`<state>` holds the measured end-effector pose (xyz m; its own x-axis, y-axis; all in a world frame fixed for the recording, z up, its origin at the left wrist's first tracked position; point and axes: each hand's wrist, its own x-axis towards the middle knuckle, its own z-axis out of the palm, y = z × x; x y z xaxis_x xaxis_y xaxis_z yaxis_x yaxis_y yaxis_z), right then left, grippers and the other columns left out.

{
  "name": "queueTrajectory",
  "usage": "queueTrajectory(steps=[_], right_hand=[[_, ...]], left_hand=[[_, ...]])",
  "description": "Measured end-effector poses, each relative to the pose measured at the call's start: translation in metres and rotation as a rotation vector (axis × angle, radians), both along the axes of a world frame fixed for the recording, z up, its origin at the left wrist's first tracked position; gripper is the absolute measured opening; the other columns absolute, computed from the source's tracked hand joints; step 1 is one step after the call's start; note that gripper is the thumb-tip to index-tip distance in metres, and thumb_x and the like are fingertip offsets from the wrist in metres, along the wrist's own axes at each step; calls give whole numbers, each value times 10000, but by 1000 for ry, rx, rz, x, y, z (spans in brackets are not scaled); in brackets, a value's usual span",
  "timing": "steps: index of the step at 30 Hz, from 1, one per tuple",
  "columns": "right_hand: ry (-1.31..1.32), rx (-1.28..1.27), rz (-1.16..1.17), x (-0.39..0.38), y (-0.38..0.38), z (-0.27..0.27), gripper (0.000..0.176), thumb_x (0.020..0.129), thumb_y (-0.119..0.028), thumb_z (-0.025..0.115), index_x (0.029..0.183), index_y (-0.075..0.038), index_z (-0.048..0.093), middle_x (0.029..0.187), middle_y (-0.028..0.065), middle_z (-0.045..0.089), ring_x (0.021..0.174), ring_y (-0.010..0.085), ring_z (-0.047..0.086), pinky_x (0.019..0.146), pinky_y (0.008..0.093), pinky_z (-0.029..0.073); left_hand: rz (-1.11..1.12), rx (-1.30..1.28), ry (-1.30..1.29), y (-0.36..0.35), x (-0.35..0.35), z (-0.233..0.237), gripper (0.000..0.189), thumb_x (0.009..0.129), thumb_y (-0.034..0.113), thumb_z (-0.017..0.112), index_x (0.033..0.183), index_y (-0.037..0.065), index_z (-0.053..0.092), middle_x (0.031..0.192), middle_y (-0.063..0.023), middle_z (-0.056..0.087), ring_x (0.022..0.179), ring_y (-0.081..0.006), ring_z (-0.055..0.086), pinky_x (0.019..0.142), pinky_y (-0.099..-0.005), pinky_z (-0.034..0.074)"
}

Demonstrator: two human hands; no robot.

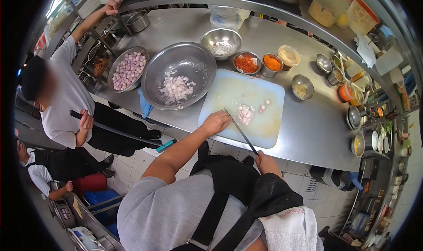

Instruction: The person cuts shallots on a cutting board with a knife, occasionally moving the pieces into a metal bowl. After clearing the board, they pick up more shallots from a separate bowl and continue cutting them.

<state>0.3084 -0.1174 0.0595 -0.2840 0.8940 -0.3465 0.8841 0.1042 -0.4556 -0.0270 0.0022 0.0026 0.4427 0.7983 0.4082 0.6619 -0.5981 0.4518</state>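
My right hand (268,163) is wrapped round the dark handle of a knife (245,137), at the board's near edge. The blade slants forward and left across the white cutting board (269,130). By its tip, my left hand (217,123) rests on the board with the fingers curled together; what they hold, if anything, is hidden. Just right of the blade lies a small heap of cut shallots (245,113). A few small shallot pieces (263,107) sit beyond it. Left of the board, a large steel bowl (152,81) holds sliced shallots (177,88).
Peeled whole shallots (129,70) fill another bowl. Behind the board stand a steel bowl (221,33), a bowl of red chilli (246,63), a pot of orange paste (272,63) and a tub (289,57). A shelf (185,1) runs overhead. A person (72,96) stands left.
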Motion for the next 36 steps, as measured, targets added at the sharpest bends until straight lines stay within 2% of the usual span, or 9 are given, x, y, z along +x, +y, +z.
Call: queueTrajectory(steps=[4, 8, 10, 16, 19, 23, 29, 36], right_hand=[[5, -1, -20, -1, -5, 11, 257, 1080, -278, 566, 1163, -45, 639, 892, 300, 731, 854, 541, 696, 781, 650, 540], [22, -21, -9, -1, 1, -5, 267, 1082, -279, 562, 1182, -47, 647, 893, 305, 729, 855, 547, 694, 782, 652, 538], [8, -16, -29, -2, -4, 11, 278, 1084, -278, 560, 1210, -46, 648, 893, 309, 729, 854, 549, 693, 779, 654, 536], [21, -19, 0, 1, 0, -3, 287, 1088, -278, 558, 1207, -32, 647, 888, 309, 730, 852, 551, 696, 785, 653, 538], [35, -9, 0, 3, -6, 9, 286, 1088, -273, 559, 1210, -31, 650, 886, 314, 729, 862, 547, 699, 792, 650, 541], [60, -20, -22, 4, -6, -17, 295, 1090, -274, 555, 1221, -29, 652, 894, 319, 728, 871, 548, 698, 799, 648, 541], [46, -43, -35, -2, -5, 5, 286, 1087, -266, 564, 1226, -30, 648, 901, 319, 726, 873, 561, 685, 802, 657, 530], [61, -60, -33, 7, -14, 29, 253, 1093, -254, 559, 1165, -22, 629, 873, 320, 718, 858, 567, 678, 783, 652, 525]], left_hand=[[12, 1, 2, -1, 0, -1, 97, 905, 97, 734, 991, 55, 752, 1002, -85, 731, 957, -307, 706, 844, -422, 601], [24, 7, -1, -2, 1, 0, 93, 902, 97, 737, 985, 58, 754, 991, -82, 732, 955, -304, 706, 837, -418, 602], [29, 13, -1, -3, 0, -3, 94, 900, 95, 739, 985, 58, 754, 989, -80, 731, 953, -302, 706, 836, -417, 602], [30, -8, -3, -1, 2, -2, 95, 891, 90, 747, 982, 61, 751, 995, -78, 735, 953, -297, 708, 846, -415, 600], [26, 1, -5, -3, 0, -5, 92, 890, 89, 748, 978, 60, 746, 997, -78, 735, 954, -296, 709, 853, -414, 599], [36, 26, -18, -4, 1, -5, 89, 889, 91, 749, 972, 58, 741, 994, -76, 732, 943, -297, 707, 856, -410, 597], [18, 9, -22, -9, 0, 4, 80, 899, 104, 752, 967, 62, 746, 991, -71, 728, 936, -287, 700, 850, -401, 595], [21, 56, -12, -6, 1, -7, 79, 902, 117, 757, 959, 64, 744, 995, -64, 725, 941, -274, 694, 861, -388, 591]])
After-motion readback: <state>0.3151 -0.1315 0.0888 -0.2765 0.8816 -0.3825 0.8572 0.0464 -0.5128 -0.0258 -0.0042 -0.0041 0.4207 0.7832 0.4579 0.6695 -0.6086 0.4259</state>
